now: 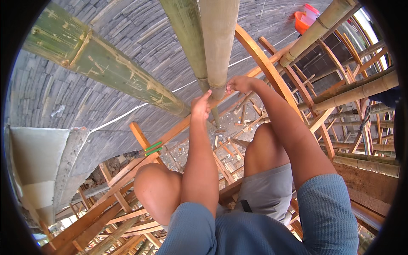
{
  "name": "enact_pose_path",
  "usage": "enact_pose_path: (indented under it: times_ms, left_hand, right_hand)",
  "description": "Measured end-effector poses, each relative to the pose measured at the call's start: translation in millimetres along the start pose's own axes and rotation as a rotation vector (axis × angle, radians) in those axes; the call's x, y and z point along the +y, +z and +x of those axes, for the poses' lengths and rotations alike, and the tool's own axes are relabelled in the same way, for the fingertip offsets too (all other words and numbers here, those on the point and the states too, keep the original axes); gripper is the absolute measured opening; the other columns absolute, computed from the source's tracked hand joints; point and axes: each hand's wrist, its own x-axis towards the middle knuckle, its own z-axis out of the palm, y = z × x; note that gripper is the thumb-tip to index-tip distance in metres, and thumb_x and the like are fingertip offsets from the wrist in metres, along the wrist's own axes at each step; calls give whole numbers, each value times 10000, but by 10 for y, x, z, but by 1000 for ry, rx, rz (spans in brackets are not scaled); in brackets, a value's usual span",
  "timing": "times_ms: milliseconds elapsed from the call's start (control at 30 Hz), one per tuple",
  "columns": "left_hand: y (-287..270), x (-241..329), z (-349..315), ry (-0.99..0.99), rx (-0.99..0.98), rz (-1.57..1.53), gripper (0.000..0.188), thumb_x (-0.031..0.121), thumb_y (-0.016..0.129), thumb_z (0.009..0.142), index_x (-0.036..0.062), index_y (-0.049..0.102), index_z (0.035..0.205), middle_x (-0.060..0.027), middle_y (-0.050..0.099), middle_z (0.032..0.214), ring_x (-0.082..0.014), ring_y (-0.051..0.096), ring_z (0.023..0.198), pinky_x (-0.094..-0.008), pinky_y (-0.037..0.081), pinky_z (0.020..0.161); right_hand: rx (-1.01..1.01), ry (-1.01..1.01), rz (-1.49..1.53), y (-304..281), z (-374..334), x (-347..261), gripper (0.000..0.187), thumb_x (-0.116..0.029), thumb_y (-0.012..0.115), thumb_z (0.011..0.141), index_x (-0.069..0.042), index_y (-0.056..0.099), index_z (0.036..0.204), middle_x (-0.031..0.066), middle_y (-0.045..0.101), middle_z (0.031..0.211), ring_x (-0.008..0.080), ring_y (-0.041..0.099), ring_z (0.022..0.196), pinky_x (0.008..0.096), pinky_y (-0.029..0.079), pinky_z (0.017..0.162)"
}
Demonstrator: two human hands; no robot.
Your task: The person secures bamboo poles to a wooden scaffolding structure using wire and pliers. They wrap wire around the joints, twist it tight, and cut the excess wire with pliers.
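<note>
Both my arms reach forward to a pair of upright bamboo poles. My left hand (200, 106) is at the lower left of the green bamboo pole (187, 38), thumb up and fingers curled. On the right of the paler bamboo pole (219, 42), my right hand (241, 84) is closed in a pinch beside its lower part. Whatever either hand may hold is too small or hidden to make out. A wooden beam (176, 129) runs crosswise just below the hands. Another thick green bamboo pole (123, 70) slants in from the upper left.
A grey stone-clad wall (140, 38) rises ahead. Wooden scaffolding beams (272, 72) and more bamboo (357, 93) stand at the right. Debris-strewn ground (229, 129) lies far below my knees. Green tool handles (153, 148) rest by the left beam; an orange bucket (301, 23) is at the upper right.
</note>
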Motion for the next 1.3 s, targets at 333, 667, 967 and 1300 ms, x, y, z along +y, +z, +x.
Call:
enact_pose_path:
  times_ms: [333,667,967,1300]
  left_hand:
    - [-41,-106,75,65,75,61,389,357,808,846,31,633,964,24,509,682,-81,373,483,-280,299,447]
    - [27,-82,82,585,218,579,396,355,768,869,-7,683,732,-29,584,621,-122,498,593,-331,419,587]
    - [124,-67,39,464,116,552,280,285,673,952,30,711,841,6,592,704,-111,485,676,-313,404,652]
    - [251,-197,-43,389,131,253,266,246,661,971,23,700,832,18,565,682,-75,426,592,-282,332,538]
  right_hand:
    - [139,-41,-236,-223,152,104,194,-239,614,938,-107,742,877,109,720,890,298,670,917,420,502,834]
    - [457,-26,-785,-243,83,-106,231,-373,701,868,-166,777,936,40,735,922,250,686,874,473,407,964]
    - [319,201,-513,-154,-50,62,295,-339,688,897,-55,753,943,164,727,948,347,690,939,479,529,827]
    - [495,408,278,-36,-35,121,225,-226,655,905,-16,711,847,138,702,800,227,701,826,366,556,731]
